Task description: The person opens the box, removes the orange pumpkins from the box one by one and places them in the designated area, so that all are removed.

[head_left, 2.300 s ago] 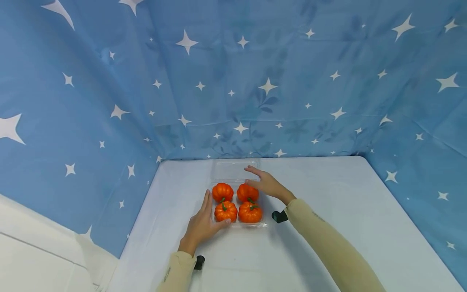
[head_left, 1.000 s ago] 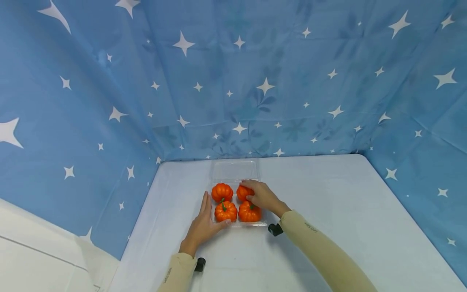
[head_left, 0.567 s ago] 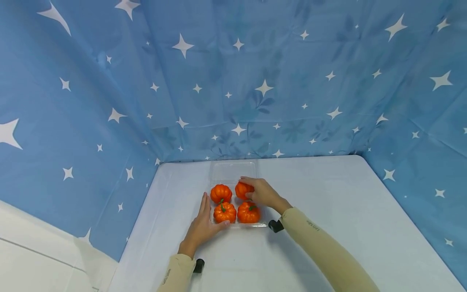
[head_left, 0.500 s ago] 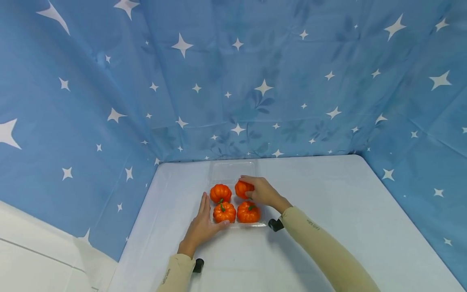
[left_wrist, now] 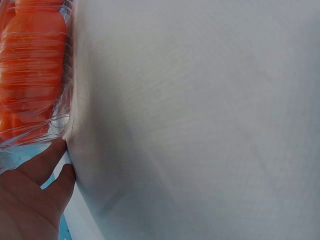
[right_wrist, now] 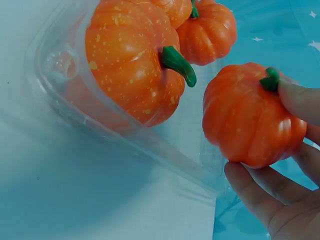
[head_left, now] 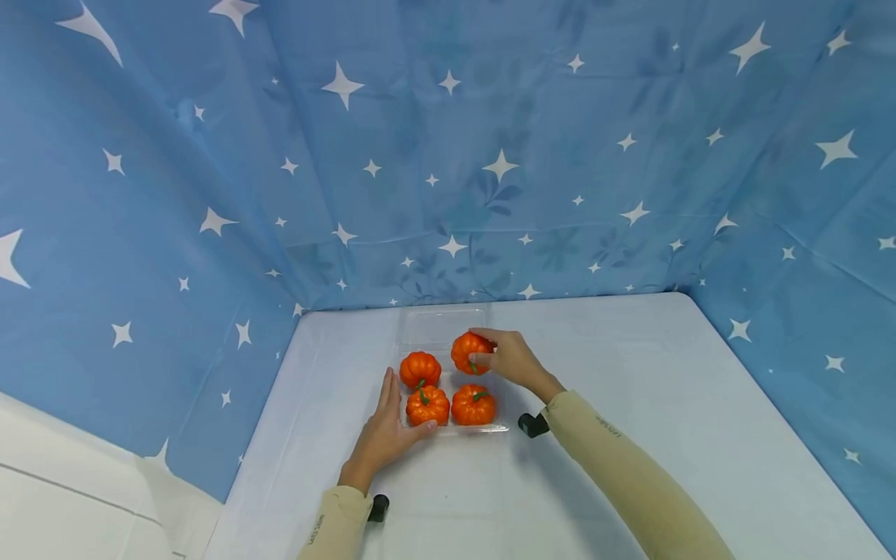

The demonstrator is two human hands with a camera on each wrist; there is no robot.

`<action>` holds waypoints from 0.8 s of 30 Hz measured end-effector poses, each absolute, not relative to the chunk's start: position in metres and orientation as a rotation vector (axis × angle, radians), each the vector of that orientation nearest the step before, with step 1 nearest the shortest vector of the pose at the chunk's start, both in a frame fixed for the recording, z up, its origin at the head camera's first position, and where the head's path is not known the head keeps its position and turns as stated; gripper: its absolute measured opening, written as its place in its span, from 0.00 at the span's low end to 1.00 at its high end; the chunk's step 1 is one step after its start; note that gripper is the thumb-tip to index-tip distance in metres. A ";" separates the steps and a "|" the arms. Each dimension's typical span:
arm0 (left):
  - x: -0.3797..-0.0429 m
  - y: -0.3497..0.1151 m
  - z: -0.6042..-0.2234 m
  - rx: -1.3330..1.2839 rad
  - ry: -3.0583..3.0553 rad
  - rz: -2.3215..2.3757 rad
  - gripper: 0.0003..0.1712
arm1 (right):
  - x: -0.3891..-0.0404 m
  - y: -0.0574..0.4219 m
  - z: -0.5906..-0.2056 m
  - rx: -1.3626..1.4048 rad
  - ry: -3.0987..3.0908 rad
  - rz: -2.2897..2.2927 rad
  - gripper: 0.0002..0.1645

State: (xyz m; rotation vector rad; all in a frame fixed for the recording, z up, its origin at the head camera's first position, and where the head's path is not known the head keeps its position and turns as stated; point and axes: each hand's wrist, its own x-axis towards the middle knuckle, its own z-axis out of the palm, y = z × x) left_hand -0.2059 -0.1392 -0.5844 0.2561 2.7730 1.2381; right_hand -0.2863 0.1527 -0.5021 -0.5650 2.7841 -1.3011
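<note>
A clear plastic clamshell tray (head_left: 498,427) lies on the white table, its open lid (head_left: 441,325) lying flat behind it. Three small orange pumpkins sit in it: back left (head_left: 420,369), front left (head_left: 428,405), front right (head_left: 473,405). My right hand (head_left: 507,358) grips a fourth pumpkin (head_left: 469,351) (right_wrist: 250,122), lifted just above the tray's back right corner. My left hand (head_left: 385,432) lies flat against the tray's left side, fingers straight, thumb at the front left corner. In the left wrist view the fingers (left_wrist: 42,167) press the tray wall (left_wrist: 62,120).
The white table (head_left: 630,404) spreads to the right and front of the tray. Blue star-patterned cloth (head_left: 490,155) hangs behind and on both sides. Its left edge (head_left: 255,435) drops off near my left hand.
My right hand came down from the lid onto the back right pumpkin, closed round it and lifted it up and back out of the tray. The left hand stayed put.
</note>
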 end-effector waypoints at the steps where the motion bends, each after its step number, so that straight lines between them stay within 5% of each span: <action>1: -0.206 -0.139 -0.584 0.255 2.774 1.239 0.77 | -0.287 0.154 -0.503 -0.538 2.788 -1.316 0.31; 24: -0.208 -0.140 -0.584 0.261 2.771 1.242 0.77 | -0.283 0.203 -0.506 -0.203 2.879 -1.391 0.31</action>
